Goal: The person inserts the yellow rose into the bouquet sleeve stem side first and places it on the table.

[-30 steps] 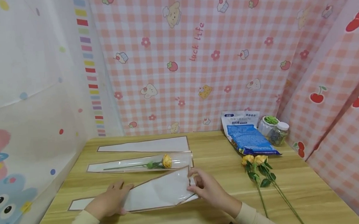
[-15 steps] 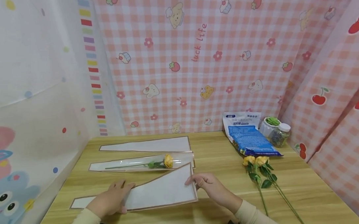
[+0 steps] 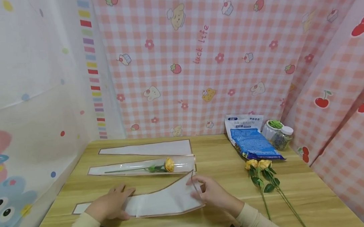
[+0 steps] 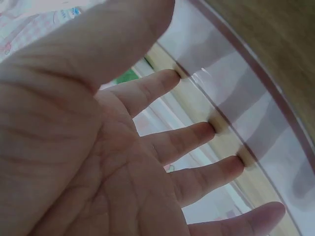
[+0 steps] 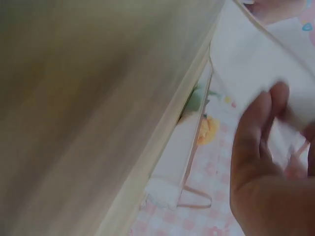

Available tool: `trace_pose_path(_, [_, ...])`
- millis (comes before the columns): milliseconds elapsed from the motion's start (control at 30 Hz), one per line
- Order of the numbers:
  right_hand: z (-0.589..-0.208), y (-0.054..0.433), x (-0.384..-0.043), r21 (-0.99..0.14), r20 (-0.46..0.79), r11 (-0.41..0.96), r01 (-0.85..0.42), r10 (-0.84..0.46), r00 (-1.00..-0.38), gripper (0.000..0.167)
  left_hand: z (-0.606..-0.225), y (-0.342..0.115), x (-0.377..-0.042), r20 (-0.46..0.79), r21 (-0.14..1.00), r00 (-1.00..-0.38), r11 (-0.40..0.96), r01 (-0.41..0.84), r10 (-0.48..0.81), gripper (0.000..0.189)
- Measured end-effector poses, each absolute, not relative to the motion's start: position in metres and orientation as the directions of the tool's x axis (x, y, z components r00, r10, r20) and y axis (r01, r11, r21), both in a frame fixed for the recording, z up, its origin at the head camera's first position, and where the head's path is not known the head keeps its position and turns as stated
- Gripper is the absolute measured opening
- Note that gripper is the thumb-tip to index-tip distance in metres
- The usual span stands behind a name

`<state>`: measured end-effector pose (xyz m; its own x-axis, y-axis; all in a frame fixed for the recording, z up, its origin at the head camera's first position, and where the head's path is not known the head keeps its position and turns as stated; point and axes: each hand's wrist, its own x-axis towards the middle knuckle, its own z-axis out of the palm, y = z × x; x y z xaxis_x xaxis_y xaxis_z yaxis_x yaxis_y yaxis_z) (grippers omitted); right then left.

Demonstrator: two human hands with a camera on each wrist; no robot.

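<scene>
A white, tapered flower sleeve [image 3: 161,201] with a brown border lies at the front of the table. My left hand [image 3: 111,203] rests across its narrower part, fingers spread; in the left wrist view the fingertips [image 4: 170,76] touch down along the sleeve's edge. At the wide end, my right hand [image 3: 215,192] pinches the rim, which curves up off the table. The right wrist view shows thumb and fingers [image 5: 251,128] at the raised white sheet [image 5: 261,59], slightly blurred. Behind lies a second sleeve [image 3: 99,170] with a yellow rose [image 3: 169,164] in it.
Farther back lies another white sleeve [image 3: 162,148]. Two yellow roses [image 3: 264,164] with long stems lie on the right of the wooden table [image 3: 219,149]. A blue and white bag [image 3: 252,141], a small potted succulent [image 3: 272,127] and a lidded jar [image 3: 283,139] stand at the back right.
My right hand has shifted its fingers along the sleeve's wide end, which now bends upward with its rim curved. My left hand has stayed in place.
</scene>
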<state>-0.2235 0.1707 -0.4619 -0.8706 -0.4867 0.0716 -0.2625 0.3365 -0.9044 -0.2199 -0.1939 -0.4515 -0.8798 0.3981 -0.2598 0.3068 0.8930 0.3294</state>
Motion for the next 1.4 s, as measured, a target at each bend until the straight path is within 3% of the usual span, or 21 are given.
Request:
trace_pose_path(100, [-0.461,0.170,-0.224,-0.894,0.024,0.367,-0.257,-0.533,-0.846,0.058,-0.451,-0.194,-0.220,-0.264,0.319,-0.881,0.898,0.304,0.392,0.087])
trace_pose_path(233, [-0.460,0.168,-0.224,-0.868,0.019,0.405,-0.286,-0.549,-0.835,0.064,-0.448,-0.192,-0.218,-0.245,0.332,-0.880,0.888,0.319,0.407,0.088])
trace_pose_path(333, [-0.459,0.167,-0.223,-0.864,0.036,0.407,-0.295,-0.535,-0.844,0.074,-0.442,-0.186,-0.214,-0.173,0.382,-0.856,0.834,0.398,0.487,0.092])
trace_pose_path(467, [-0.457,0.164,-0.222,-0.870,0.048,0.400,-0.289,-0.513,-0.857,0.083,-0.439,-0.169,-0.215,-0.001,0.401,-0.786,0.720,0.566,0.618,0.111])
trace_pose_path(600, [-0.457,0.164,-0.221,-0.858,0.066,0.410,-0.309,-0.509,-0.858,0.084,-0.446,-0.149,-0.216,0.105,0.353,-0.735,0.666,0.657,0.669,0.135])
trace_pose_path(700, [-0.458,0.164,-0.221,-0.865,0.080,0.393,-0.311,-0.504,-0.860,0.088,-0.452,-0.139,-0.214,0.133,0.328,-0.740,0.675,0.661,0.659,0.141])
trace_pose_path(800, [-0.459,0.165,-0.221,-0.885,0.100,0.347,-0.310,-0.509,-0.855,0.087,-0.455,-0.134,-0.212,0.162,0.294,-0.746,0.690,0.662,0.646,0.133])
trace_pose_path(1033, [-0.458,0.167,-0.221,-0.865,0.091,0.385,-0.323,-0.512,-0.854,0.045,-0.455,-0.128,-0.210,0.228,0.222,-0.720,0.686,0.693,0.655,0.100])
trace_pose_path(1233, [-0.456,0.165,-0.221,-0.966,-0.052,0.244,-0.086,-0.507,-0.860,0.065,-0.459,-0.127,-0.212,0.232,0.201,-0.716,0.688,0.698,0.659,0.106])
trace_pose_path(1400, [-0.459,0.166,-0.222,-0.953,-0.043,0.276,-0.122,-0.524,-0.851,0.074,-0.461,-0.124,-0.213,0.261,0.195,-0.663,0.634,0.748,0.702,0.118])
